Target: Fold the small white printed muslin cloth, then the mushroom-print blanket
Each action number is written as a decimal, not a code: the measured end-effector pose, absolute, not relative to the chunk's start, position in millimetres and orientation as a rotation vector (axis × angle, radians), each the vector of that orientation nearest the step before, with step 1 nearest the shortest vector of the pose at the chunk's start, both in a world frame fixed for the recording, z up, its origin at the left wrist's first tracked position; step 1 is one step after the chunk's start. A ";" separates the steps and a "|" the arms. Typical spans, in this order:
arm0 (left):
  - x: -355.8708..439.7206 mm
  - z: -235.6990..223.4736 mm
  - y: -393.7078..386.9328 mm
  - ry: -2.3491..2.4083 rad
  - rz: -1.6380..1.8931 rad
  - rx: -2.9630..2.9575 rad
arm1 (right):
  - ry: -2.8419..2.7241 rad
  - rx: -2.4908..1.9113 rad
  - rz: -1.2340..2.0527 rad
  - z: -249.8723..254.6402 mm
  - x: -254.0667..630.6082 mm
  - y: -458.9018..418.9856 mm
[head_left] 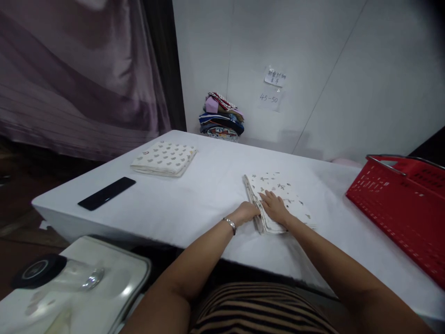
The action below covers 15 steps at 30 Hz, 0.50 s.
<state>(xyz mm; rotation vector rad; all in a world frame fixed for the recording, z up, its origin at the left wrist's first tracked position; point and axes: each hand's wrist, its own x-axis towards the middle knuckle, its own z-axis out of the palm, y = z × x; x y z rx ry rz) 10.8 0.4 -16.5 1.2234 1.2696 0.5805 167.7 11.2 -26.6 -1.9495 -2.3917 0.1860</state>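
Note:
A white folded cloth (288,190) with a sparse grey plant print lies on the white-covered table in front of me. At its left edge my left hand (248,211), with a bracelet on the wrist, is closed on the folded layers; its fingertips are partly hidden by the cloth. My right hand (274,207) lies flat on top of the same cloth, its fingers stretched out. Farther left rests a second folded cloth (165,158), white with small grey motifs, apart from both hands.
A dark phone-like slab (107,193) lies near the table's left end. At the right stands a red perforated basket (403,208) with metal handles. Folded fabrics (222,118) are stacked by the wall. Lower left, a clear bottle (66,273) lies on a pale surface.

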 end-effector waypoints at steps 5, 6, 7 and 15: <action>7.1 -19.4 -2.2 1.300 0.575 1.234 | -2.393 -1.922 0.037 -29.8 166.1 7.4; 7.7 -20.3 -2.4 1.307 0.587 1.236 | -2.395 -1.927 0.024 -29.9 165.5 7.2; 8.6 -21.5 -2.3 1.317 0.602 1.238 | -2.399 -1.933 0.016 -29.8 164.9 6.9; 20.9 -31.8 15.8 1.427 0.762 1.258 | -2.412 -1.937 -0.105 -25.9 159.3 0.5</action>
